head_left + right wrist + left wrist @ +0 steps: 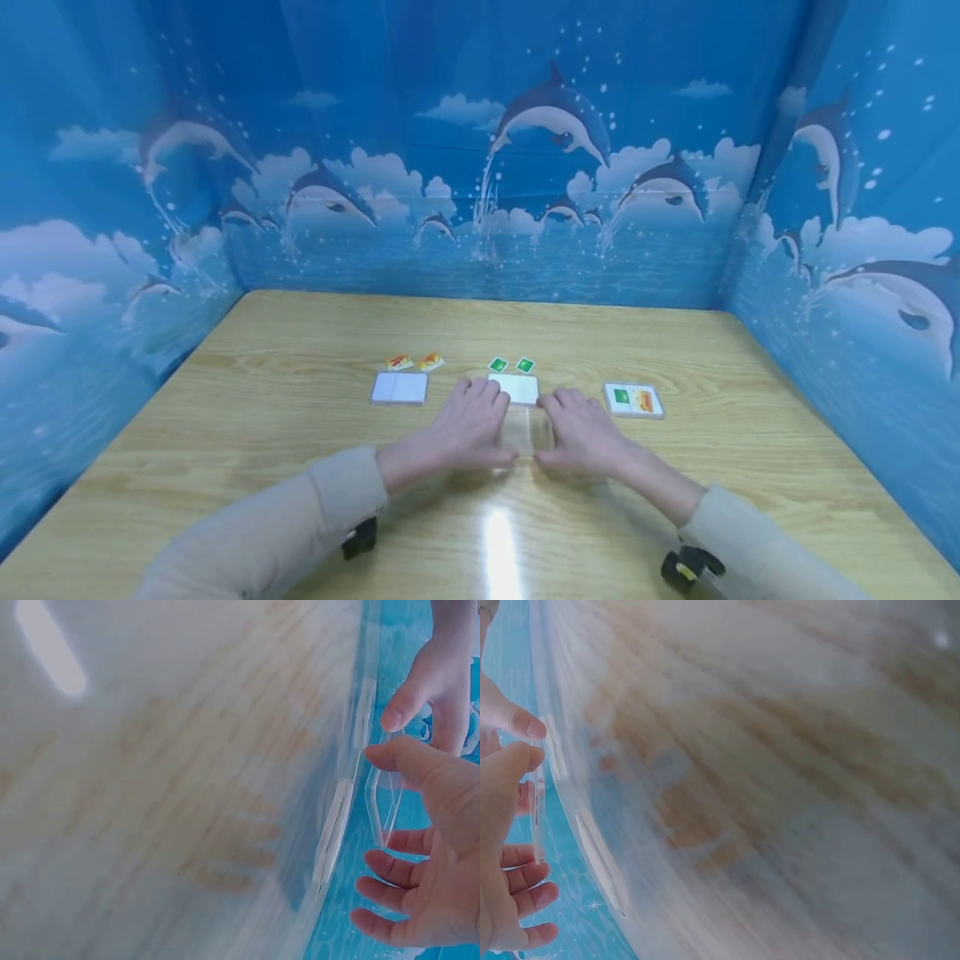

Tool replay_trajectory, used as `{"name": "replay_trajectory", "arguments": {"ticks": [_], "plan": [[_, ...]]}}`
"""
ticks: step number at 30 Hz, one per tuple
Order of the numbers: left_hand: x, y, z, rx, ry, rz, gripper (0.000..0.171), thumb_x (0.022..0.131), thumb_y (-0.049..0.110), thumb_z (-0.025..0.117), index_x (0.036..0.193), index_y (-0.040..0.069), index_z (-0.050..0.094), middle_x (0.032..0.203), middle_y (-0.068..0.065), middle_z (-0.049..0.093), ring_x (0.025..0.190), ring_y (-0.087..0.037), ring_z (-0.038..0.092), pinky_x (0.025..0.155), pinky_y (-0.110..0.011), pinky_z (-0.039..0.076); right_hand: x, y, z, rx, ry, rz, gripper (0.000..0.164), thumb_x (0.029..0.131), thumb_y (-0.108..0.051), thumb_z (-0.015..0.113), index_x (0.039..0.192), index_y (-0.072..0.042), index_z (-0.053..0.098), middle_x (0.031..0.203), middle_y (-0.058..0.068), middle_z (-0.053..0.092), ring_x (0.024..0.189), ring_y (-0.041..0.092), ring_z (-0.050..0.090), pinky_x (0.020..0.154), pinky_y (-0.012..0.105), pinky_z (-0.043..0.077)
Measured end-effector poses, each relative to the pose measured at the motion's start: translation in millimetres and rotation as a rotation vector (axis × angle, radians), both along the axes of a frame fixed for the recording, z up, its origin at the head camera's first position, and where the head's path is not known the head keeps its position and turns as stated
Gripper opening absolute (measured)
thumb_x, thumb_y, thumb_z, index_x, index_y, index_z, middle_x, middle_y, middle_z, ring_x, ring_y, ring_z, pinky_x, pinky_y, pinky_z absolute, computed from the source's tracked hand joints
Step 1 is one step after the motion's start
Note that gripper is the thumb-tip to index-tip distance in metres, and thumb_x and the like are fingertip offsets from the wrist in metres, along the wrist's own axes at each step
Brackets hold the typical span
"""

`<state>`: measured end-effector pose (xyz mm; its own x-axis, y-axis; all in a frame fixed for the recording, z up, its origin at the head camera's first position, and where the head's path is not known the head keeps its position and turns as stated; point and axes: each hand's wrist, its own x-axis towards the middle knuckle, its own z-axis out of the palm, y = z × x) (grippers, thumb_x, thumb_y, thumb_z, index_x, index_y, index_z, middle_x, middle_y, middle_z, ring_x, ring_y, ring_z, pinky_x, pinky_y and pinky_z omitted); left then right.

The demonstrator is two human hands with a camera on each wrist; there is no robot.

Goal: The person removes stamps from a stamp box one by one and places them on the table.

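Observation:
Both hands hold a clear plastic cover (516, 429) just above the table, in front of a white card holder (514, 388). My left hand (474, 427) grips its left side between thumb and fingers. On the opposite side my right hand (581, 429) pinches it the same way, thumbs close together at the near edge. Seen edge-on in the left wrist view, the clear cover (538, 817) stands off the table. A tilted face of the clear cover (384, 802) shows in the right wrist view. Two green cards (525, 365) lie behind the white holder.
Left of the hands lies another white card holder (399, 388), with two orange-red picture cards (431, 362) behind it. To the right is a clear case (633, 400) containing a green card and an orange card. A dolphin-print curtain (480, 167) surrounds the wooden table (300, 350).

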<state>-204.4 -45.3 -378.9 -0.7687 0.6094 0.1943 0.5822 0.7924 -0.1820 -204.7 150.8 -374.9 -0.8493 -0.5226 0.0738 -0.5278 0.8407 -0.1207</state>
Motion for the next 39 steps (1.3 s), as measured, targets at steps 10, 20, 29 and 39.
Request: {"name": "replay_trajectory", "arguments": {"ticks": [10, 20, 29, 39], "plan": [[-13.6, -2.1, 1.3, 0.018, -0.012, 0.039, 0.067, 0.077, 0.064, 0.057, 0.109, 0.006, 0.055, 0.102, -0.006, 0.052, 0.096, -0.021, 0.049, 0.087, -0.039, 0.041, -14.1, -0.6, 6.0, 0.004, 0.065, 0.003, 0.068, 0.068, -0.041, 0.077, 0.120, -0.003, 0.055, 0.108, 0.011, 0.055, 0.098, 0.027, 0.050, 0.077, 0.043, 0.044], [-31.1, -4.1, 3.9, 0.020, -0.027, 0.053, 0.069, 0.075, 0.061, 0.062, 0.115, 0.005, 0.055, 0.105, -0.007, 0.053, 0.098, -0.022, 0.049, 0.089, -0.039, 0.041, -32.6, -4.1, 12.2, 0.030, 0.068, -0.009, 0.067, 0.068, -0.041, 0.077, 0.121, -0.005, 0.056, 0.110, 0.011, 0.054, 0.100, 0.026, 0.050, 0.081, 0.043, 0.044], [-50.0, -6.5, 7.7, -0.013, -0.060, 0.060, 0.069, 0.075, 0.059, 0.063, 0.116, 0.004, 0.055, 0.104, -0.007, 0.052, 0.094, -0.020, 0.046, 0.087, -0.036, 0.040, -53.5, -4.9, 12.9, 0.052, 0.100, 0.056, 0.066, 0.070, -0.042, 0.076, 0.120, -0.003, 0.056, 0.113, 0.011, 0.056, 0.104, 0.028, 0.051, 0.084, 0.043, 0.045], [-58.6, -3.8, 5.5, -0.045, -0.081, 0.077, 0.067, 0.076, 0.058, 0.064, 0.115, 0.005, 0.055, 0.102, -0.006, 0.053, 0.092, -0.019, 0.046, 0.083, -0.032, 0.041, -65.8, -6.7, 9.3, 0.073, 0.025, 0.037, 0.068, 0.073, -0.042, 0.075, 0.125, -0.003, 0.053, 0.120, 0.013, 0.054, 0.111, 0.029, 0.048, 0.089, 0.045, 0.042]]}}
